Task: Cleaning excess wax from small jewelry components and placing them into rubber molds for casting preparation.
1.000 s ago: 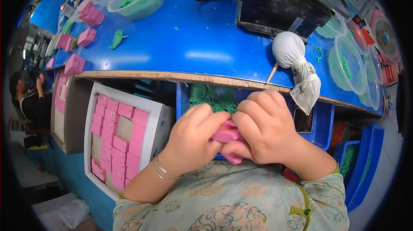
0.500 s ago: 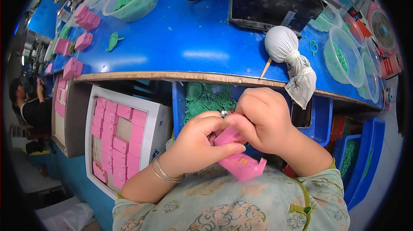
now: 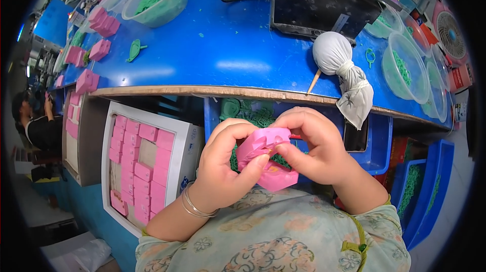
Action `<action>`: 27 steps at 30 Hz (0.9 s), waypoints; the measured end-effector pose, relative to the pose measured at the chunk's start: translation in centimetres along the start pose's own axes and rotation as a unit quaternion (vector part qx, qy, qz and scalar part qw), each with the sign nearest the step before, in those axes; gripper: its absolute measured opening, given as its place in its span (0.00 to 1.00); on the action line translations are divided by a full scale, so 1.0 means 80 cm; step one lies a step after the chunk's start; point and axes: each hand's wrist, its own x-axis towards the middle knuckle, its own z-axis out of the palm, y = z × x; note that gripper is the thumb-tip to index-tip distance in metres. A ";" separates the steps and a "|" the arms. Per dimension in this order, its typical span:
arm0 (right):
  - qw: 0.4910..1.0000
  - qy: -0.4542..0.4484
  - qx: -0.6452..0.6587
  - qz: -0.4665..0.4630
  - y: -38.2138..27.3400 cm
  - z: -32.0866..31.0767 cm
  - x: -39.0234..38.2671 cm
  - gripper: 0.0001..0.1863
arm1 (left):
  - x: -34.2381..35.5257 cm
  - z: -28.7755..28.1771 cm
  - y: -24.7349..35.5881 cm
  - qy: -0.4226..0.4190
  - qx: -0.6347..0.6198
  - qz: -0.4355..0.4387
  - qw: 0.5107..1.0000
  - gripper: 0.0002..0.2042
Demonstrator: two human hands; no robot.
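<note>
Just in front of my body, a pink rubber mould (image 3: 276, 178) is spread partly open like a mouth, with a yellowish patch inside. My left hand (image 3: 223, 158) grips its left side, thumb against the gap. From the other side my right hand (image 3: 316, 143) pinches the mould, its thumb reaching into the opening. A bit of red shows by the right fingers; I cannot make out what it is. Behind and below the hands, a blue drawer (image 3: 377, 143) holds a tangle of green pieces (image 3: 260, 116), partly hidden by my fingers.
A white box (image 3: 188, 138) of pink moulds stands at left. On the blue table (image 3: 202, 59) are a white cloth pouch (image 3: 331, 52), a wooden stick (image 3: 314, 82), a green piece (image 3: 135, 50) and bowls of green pieces (image 3: 157, 4). Another person (image 3: 35, 120) sits far left.
The mould has been turned upward and its halves spread apart. My right hand has gone from a fist above it to pinching its right side. A metal tip seen earlier no longer shows.
</note>
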 end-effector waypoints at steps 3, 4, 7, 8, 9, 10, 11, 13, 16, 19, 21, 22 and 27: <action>0.985 -0.023 -0.155 -0.071 -0.003 0.000 0.000 0.14 | 0.005 -0.010 0.002 -0.049 0.084 0.016 0.995 0.11; 0.985 -0.018 -0.158 -0.068 -0.002 0.000 -0.002 0.14 | 0.004 -0.013 0.002 -0.048 0.084 0.017 0.995 0.11; 0.992 0.000 -0.121 -0.040 0.006 0.004 -0.007 0.15 | 0.001 -0.016 0.002 -0.075 0.022 -0.050 0.996 0.11; 0.997 0.015 -0.081 -0.015 0.008 0.005 -0.009 0.16 | 0.000 -0.013 0.004 -0.045 -0.010 -0.069 0.997 0.11; 0.997 0.014 -0.081 -0.015 0.006 0.008 -0.010 0.16 | -0.001 -0.010 0.005 -0.016 -0.043 -0.087 0.995 0.11; 0.996 -0.015 0.047 0.080 0.002 0.014 -0.011 0.17 | -0.002 -0.006 0.004 -0.016 -0.043 -0.087 0.995 0.11; 0.968 -0.043 0.174 0.173 0.000 0.017 -0.012 0.18 | -0.004 -0.003 0.003 0.009 -0.067 -0.099 0.993 0.12; 0.937 -0.077 0.236 0.246 0.002 0.016 -0.014 0.19 | -0.004 -0.001 0.003 0.035 -0.090 -0.113 0.989 0.12; 0.946 -0.091 0.156 0.270 0.010 0.014 -0.019 0.18 | 0.004 -0.006 0.004 -0.094 -0.054 -0.179 0.978 0.14; 0.971 -0.124 -0.029 0.203 0.009 0.015 -0.019 0.17 | 0.008 -0.005 0.002 -0.110 -0.056 -0.200 0.972 0.12; 0.972 -0.127 -0.059 0.189 0.003 0.016 -0.017 0.16 | 0.009 -0.008 -0.003 -0.123 -0.098 -0.234 0.959 0.12; 0.972 -0.128 -0.090 0.175 0.002 0.015 -0.017 0.15 | 0.010 -0.009 -0.005 -0.136 -0.141 -0.266 0.944 0.13; 0.966 -0.141 -0.146 0.159 0.002 0.014 -0.019 0.14 | 0.012 -0.010 -0.007 -0.133 -0.204 -0.305 0.921 0.11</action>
